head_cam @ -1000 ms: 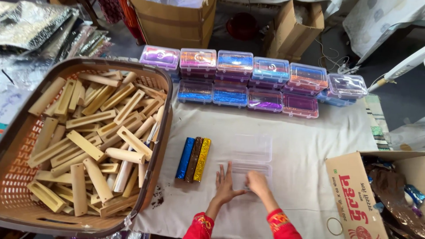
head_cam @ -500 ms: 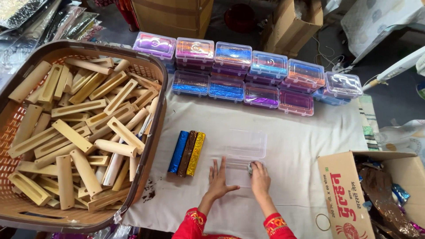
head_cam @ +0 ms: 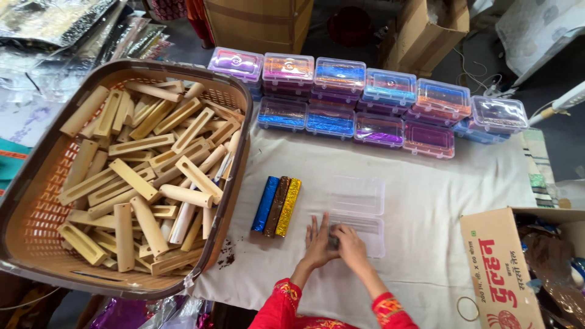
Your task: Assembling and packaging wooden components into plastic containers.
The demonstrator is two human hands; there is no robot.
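The left hand is lying flat, fingers spread, bracing the open clear plastic case near the white cloth's front edge. The right hand is pinching a small dark object; what it is cannot be told. Keeping the case pinned steadies the placement, in all likelihood.

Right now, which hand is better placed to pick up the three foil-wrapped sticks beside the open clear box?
Probably the left hand: it lies nearest the foil-wrapped sticks, while the right hand rests on the clear box.
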